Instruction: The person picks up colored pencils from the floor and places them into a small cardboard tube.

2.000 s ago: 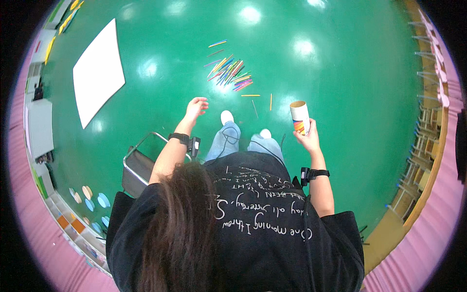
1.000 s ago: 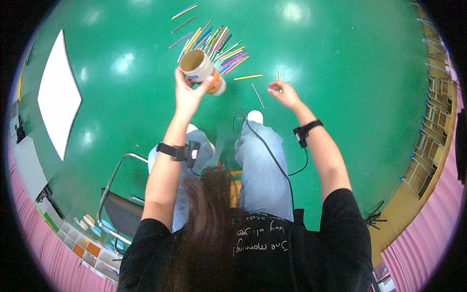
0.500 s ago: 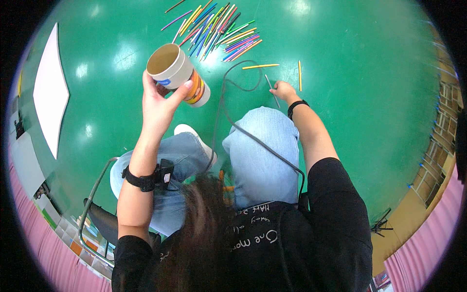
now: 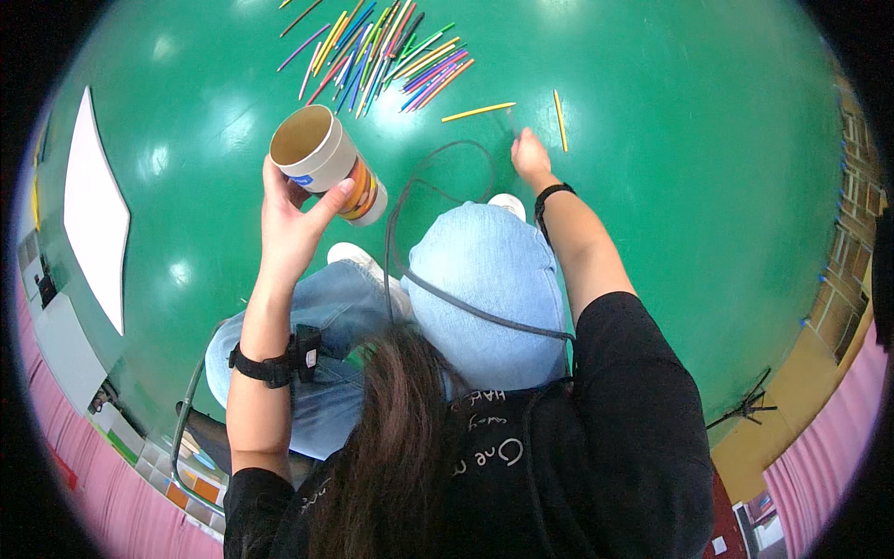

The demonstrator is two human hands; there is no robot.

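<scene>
My left hand (image 4: 291, 219) is wrapped round a tall cream cylindrical container (image 4: 328, 149) with an orange picture band and a blue mark. The container tilts with its open mouth toward the upper left; the brownish inside wall shows. Out at the right, my right hand (image 4: 531, 156) is closed on a thin grey pencil (image 4: 511, 118), blurred and mostly hidden by the fingers. Just beyond the fingers lies a yellow pencil (image 4: 479, 112) on the green floor. Another yellow pencil (image 4: 561, 121) lies to the right of that hand, apart from it.
A loose pile of coloured pencils (image 4: 372, 56) is spread on the floor (image 4: 670, 186) at the far side. A black cable (image 4: 396, 210) loops from the floor over my right knee. A white board (image 4: 95, 205) lies at the left. A tripod (image 4: 750, 405) stands at the right rim.
My right hand has closed round the grey pencil, which lay slanted beside its fingers, and has moved toward the nearer yellow pencil. The left hand still holds the container. The whole view has shifted.
</scene>
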